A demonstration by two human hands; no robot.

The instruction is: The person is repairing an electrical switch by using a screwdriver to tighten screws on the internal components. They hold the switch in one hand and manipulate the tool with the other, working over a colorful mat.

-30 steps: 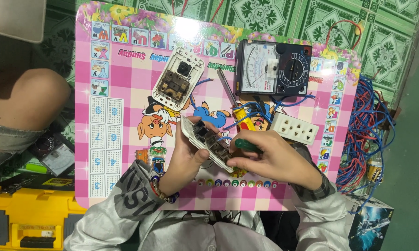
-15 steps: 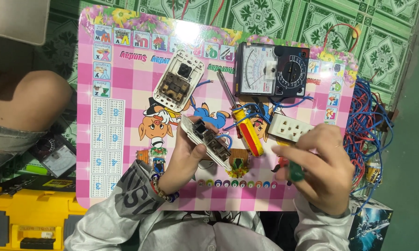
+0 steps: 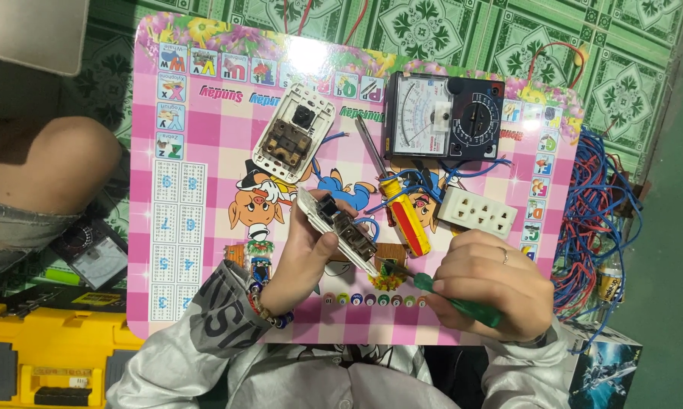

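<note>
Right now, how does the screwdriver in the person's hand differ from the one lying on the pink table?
The green-handled screwdriver is gripped in the right hand, its tip at the switch plate that the left hand holds; the yellow-and-red screwdriver lies free on the pink table, untouched. The green one points left, the yellow one's shaft up toward the meter. Both have slim metal shafts.

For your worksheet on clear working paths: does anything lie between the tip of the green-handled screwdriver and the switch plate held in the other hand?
Nothing visible does. The right hand points the green-handled screwdriver at the near end of the switch plate, held tilted by the left hand. The yellow screwdriver lies off to the side.
</note>
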